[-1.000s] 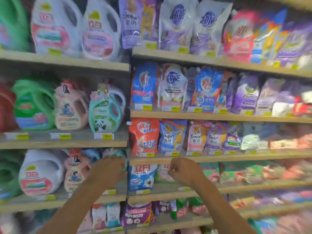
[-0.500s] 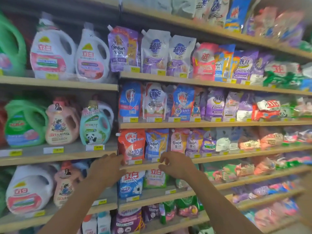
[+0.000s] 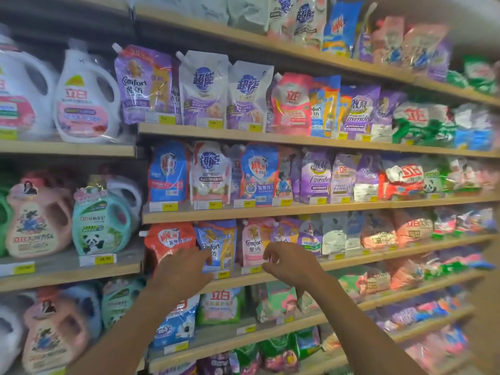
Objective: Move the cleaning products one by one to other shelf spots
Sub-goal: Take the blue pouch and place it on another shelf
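Both arms raised at store shelving. Left hand (image 3: 181,269) spread over lower part of red pouch (image 3: 169,239), fingers reaching onto blue pouch (image 3: 216,243) beside it; whether it gripped either, cannot tell. Right hand (image 3: 290,262) fingers curled loose, empty, in front of pink pouch (image 3: 253,243). All three pouches stood upright on wooden shelf (image 3: 351,262), price tags on edge.

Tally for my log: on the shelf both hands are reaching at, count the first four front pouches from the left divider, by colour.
Red pouch: 1
Blue pouch: 1
Pink pouch: 1
Purple pouch: 1
Total: 4
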